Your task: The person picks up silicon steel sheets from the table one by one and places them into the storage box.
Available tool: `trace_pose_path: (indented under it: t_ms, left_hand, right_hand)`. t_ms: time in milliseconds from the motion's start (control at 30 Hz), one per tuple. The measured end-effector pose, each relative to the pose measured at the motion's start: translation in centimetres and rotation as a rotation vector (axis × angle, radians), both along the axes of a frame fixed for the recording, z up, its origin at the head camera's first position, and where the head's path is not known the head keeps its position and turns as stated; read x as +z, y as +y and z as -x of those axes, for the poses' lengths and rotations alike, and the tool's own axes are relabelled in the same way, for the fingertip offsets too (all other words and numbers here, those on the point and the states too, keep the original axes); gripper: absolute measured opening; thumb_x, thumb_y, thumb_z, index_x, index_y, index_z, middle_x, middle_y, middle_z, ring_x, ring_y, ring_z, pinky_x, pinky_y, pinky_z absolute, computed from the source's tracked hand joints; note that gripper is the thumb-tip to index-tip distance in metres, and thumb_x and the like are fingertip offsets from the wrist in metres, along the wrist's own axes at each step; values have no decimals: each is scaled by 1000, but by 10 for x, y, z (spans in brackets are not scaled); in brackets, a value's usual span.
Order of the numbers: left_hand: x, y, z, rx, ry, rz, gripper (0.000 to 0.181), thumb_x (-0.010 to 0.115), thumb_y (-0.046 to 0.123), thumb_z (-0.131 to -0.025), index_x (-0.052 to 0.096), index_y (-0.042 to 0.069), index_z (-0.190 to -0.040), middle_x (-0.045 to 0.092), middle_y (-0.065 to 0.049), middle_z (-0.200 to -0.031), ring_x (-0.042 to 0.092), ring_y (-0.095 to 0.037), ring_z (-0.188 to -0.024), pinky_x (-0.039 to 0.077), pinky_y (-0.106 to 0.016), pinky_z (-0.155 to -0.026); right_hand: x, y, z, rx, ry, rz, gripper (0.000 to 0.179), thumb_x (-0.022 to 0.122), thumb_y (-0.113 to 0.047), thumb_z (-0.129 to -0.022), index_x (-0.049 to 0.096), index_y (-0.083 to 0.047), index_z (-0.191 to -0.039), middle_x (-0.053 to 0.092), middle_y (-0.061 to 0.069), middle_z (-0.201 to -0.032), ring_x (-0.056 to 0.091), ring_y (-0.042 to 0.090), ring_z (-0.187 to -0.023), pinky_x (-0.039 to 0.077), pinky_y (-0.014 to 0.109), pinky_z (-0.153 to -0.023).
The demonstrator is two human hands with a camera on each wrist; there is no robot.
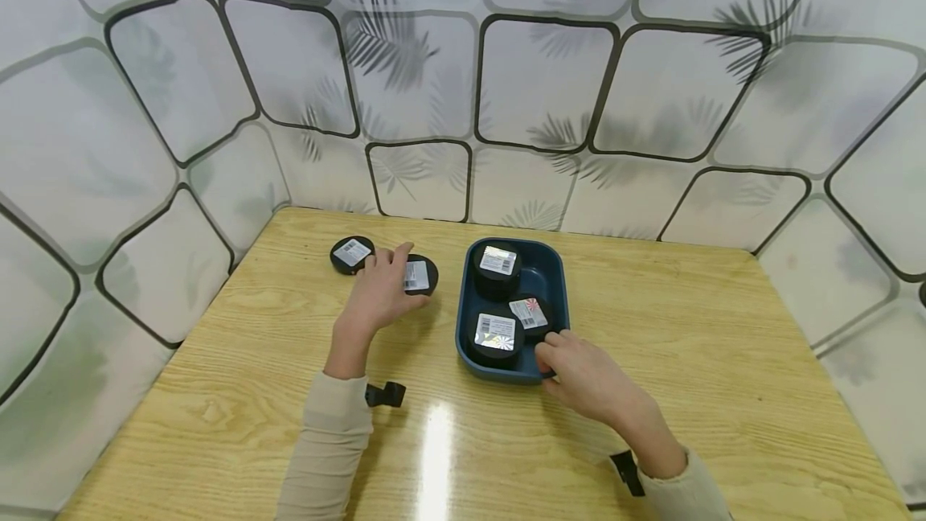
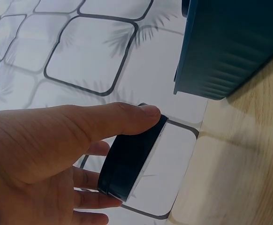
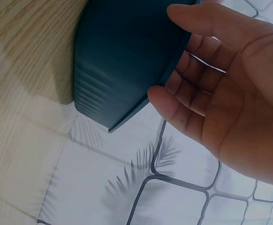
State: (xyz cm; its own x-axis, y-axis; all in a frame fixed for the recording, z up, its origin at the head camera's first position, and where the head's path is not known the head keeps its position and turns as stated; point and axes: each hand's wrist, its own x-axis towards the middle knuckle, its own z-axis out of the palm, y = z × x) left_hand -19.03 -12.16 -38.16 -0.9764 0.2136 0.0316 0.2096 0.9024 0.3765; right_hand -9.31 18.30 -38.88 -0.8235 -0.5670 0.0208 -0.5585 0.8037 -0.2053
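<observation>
My left hand [image 1: 376,288] grips a short black round jar [image 1: 420,275] with a white label. In the left wrist view the jar [image 2: 132,159] is tilted, with the thumb across its upper side and fingers behind and below it. Another flat black jar [image 1: 352,254] with a label lies just left of that hand on the table. A dark blue plastic bin [image 1: 553,264] holds 3 labelled black jars, one at the back [image 1: 497,268], one in the middle [image 1: 530,316], one in front [image 1: 496,338]. My right hand [image 1: 586,372] pinches the bin's near right rim, thumb outside and fingers inside.
The wooden table [image 1: 673,328] bears the bin and jars. Behind and beside it hangs a pale patterned curtain or wall [image 1: 542,87] with dark outlines and leaf prints. A black strap [image 1: 386,394] shows at the left wrist, another [image 1: 626,473] at the right.
</observation>
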Motion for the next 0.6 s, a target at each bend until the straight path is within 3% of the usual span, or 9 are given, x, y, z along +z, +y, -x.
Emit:
trace_pose_path:
  t_ms: [600]
  left_hand:
    - [2, 3, -2, -6, 3, 1, 93, 81, 39, -81, 30, 9, -153, 45, -27, -135, 41, -46, -124, 37, -59, -103]
  right_hand:
    - [-1, 1, 0, 22, 35, 8, 27, 81, -5, -76, 56, -15, -75, 47, -7, -75, 42, 12, -71, 41, 28, -62]
